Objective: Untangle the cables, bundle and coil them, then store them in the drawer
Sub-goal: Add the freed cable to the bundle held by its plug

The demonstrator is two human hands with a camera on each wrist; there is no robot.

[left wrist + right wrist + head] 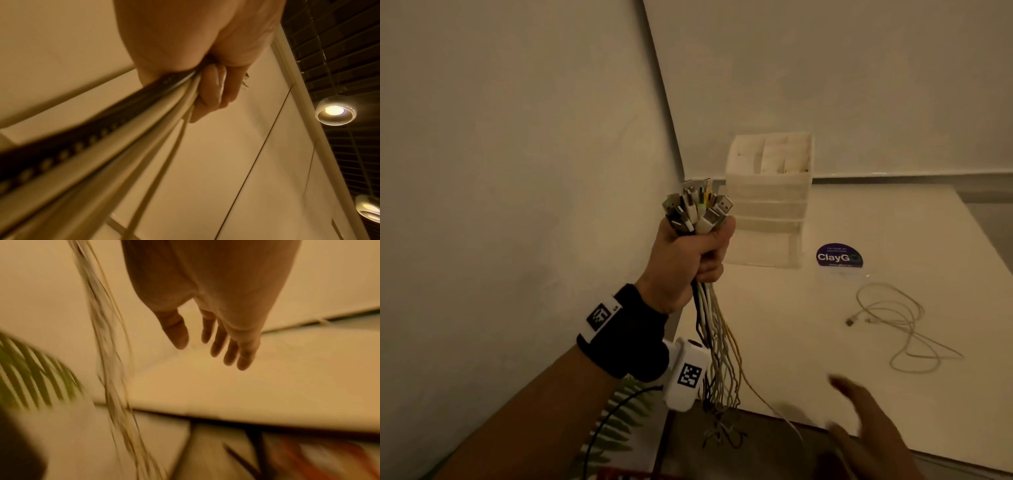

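Observation:
My left hand (695, 253) is raised near the wall and grips a thick bundle of cables (717, 339), fingers curled round it. Their USB plugs (697, 204) stick out above the fist, and the cords hang down past the table's front edge. The left wrist view shows the same grip (213, 87) on the cords (123, 146). My right hand (859, 407) hovers blurred over the table's near edge, fingers (232, 350) straight and spread, holding nothing. The hanging cords (107, 353) pass to its left. A single white cable (893, 325) lies loose on the table (774, 342). A small white drawer unit (768, 202) stands at the back.
A round blue ClayGo sticker (839, 256) lies on the table right of the drawer unit. A wall (517, 171) runs close on the left. A green fern-like plant (619, 421) sits low beside the table's left corner.

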